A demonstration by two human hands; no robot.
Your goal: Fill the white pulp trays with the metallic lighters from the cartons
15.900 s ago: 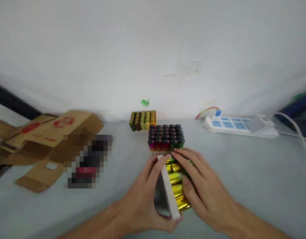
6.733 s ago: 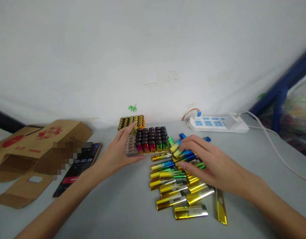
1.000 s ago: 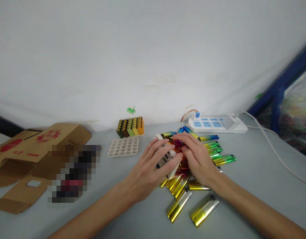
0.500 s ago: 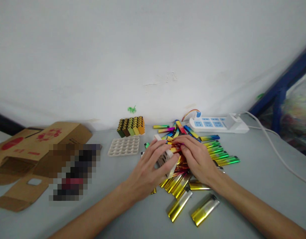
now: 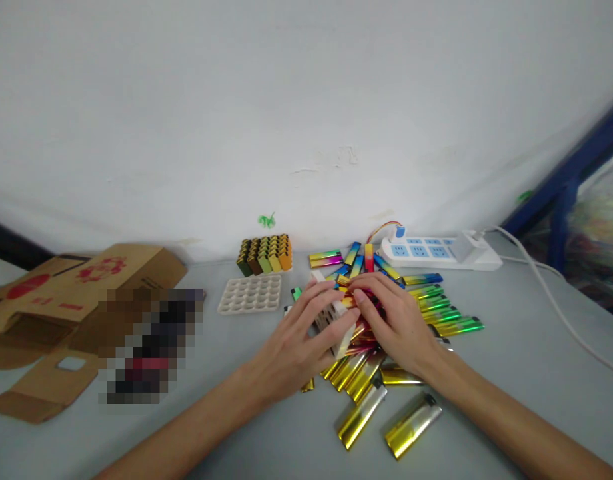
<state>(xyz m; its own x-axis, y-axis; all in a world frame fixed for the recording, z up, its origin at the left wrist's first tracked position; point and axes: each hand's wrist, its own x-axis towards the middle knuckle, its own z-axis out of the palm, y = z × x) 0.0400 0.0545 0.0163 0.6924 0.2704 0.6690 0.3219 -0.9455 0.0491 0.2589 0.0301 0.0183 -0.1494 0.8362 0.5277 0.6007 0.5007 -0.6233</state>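
My left hand (image 5: 300, 333) is closed round a white tray with holes (image 5: 342, 341), tilted on edge above a spread of shiny lighters. At the tray's right side, my right hand (image 5: 394, 320) curls over red and orange lighters (image 5: 347, 303), fingers closed on a lighter; the fingertips are partly hidden. Gold and silver lighters (image 5: 362, 413) lie in front of the hands, with green and yellow ones (image 5: 439, 310) to the right. Blue and yellow lighters (image 5: 386, 265) lie behind.
Behind my left hand rests a white tray with round hollows (image 5: 250, 295). A filled block of upright lighters (image 5: 264, 255) stands by the wall. A white power strip (image 5: 421, 252) lies back right, its cable crossing the table. An opened cardboard box (image 5: 106, 273) occupies the left, beside a blurred-out patch.
Several lighters at the back have shifted; the green-yellow and magenta ones now lie side by side. My right hand's fingers have moved slightly. My left hand keeps the tray in place.
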